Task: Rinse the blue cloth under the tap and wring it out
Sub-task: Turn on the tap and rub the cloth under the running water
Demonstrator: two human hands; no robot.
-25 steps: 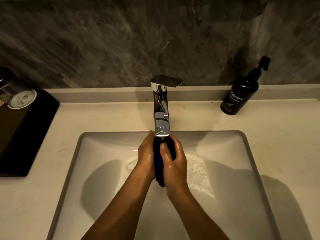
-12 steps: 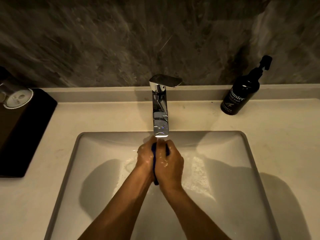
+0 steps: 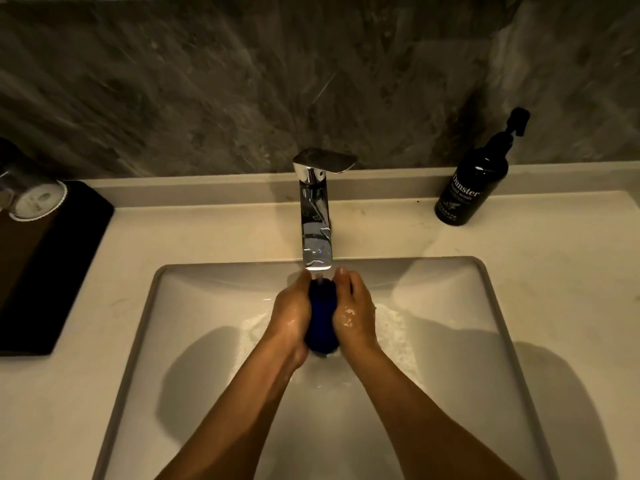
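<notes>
Both hands pressed the blue cloth between them, the left hand on one side and the right hand on the other, directly below the spout of the tap. Half a second before, the palms had been shut almost flat together with only a thin strip of blue showing; they had since eased apart, so the bunched cloth bulged out wide between them and water from the spout ran straight onto its top. That read as rinsing by squeeze and release, not yet the final wring. Foamy white water spread across the sink floor beneath. A dark hand wash bottle stood untouched on the table.
</notes>
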